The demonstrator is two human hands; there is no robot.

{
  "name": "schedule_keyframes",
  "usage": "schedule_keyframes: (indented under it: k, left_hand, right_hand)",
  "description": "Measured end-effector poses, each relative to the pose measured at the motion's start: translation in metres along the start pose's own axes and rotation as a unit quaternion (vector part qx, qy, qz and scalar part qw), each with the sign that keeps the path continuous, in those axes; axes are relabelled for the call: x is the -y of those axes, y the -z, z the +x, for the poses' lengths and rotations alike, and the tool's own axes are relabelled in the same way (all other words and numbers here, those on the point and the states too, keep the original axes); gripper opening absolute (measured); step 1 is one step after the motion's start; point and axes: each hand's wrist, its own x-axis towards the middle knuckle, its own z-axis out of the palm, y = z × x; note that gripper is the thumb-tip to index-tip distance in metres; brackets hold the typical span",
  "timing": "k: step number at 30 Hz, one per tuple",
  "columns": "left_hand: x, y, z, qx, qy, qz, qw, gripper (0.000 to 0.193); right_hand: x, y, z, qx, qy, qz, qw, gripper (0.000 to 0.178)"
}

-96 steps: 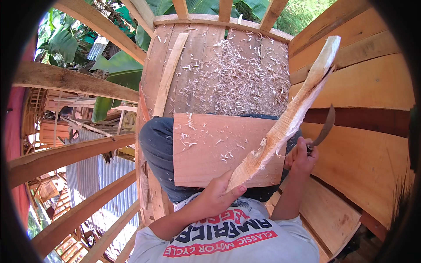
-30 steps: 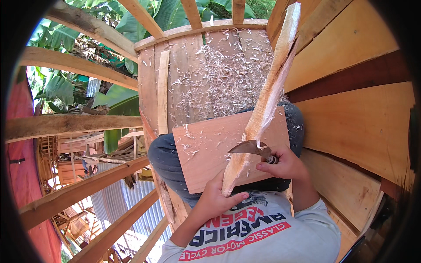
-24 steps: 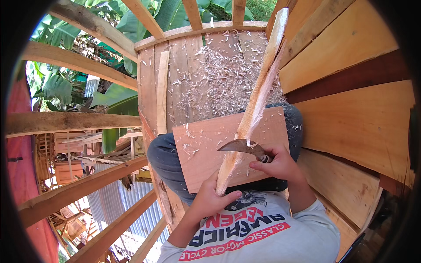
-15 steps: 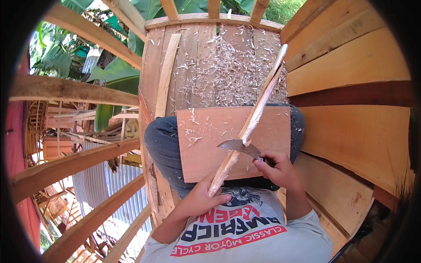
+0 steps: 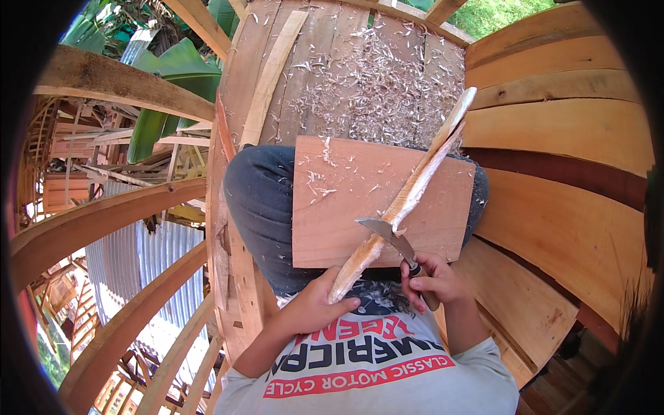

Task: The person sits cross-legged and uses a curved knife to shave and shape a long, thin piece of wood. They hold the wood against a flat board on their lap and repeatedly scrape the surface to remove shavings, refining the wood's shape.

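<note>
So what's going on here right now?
A seated person grips a rough wood stick by its near end in the left hand and a curved knife in the right hand. The blade crosses the stick, which slants up over a flat board on the person's lap. Shavings lie scattered on the board and the planks beyond.

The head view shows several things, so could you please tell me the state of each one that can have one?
Wooden stick: slanted, split near its far end
Left hand: gripping the stick's near end
Knife: unsheathed, blade crossing the stick
Right hand: holding the knife's handle
Board: resting across the person's legs
Shavings: loose, scattered over board and floor planks
</note>
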Motion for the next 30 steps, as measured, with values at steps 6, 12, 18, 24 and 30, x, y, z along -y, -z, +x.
schedule_keyframes:
  k: [6,12,18,24,30]
  left_hand:
    - [0.009,0.008,-0.004,0.009,0.05,0.036,0.998,0.047]
    - [0.022,0.01,-0.024,-0.01,0.056,0.045,0.997,0.037]
    - [0.024,0.008,-0.027,0.003,0.101,0.015,0.995,0.029]
    - [0.032,0.001,-0.027,-0.04,0.018,0.035,0.998,0.027]
    - [0.031,0.001,-0.025,-0.029,0.037,0.019,0.999,0.033]
  right_hand:
    - [-0.021,-0.012,0.007,-0.02,-0.126,0.163,0.978,0.02]
    - [-0.028,-0.056,0.005,-0.122,-0.152,0.061,0.979,0.014]
    - [-0.033,-0.06,0.006,-0.182,-0.135,0.015,0.974,0.008]
    - [-0.042,-0.058,0.003,-0.198,-0.077,-0.043,0.976,0.01]
    - [-0.042,-0.056,0.003,-0.212,-0.055,-0.096,0.971,0.012]
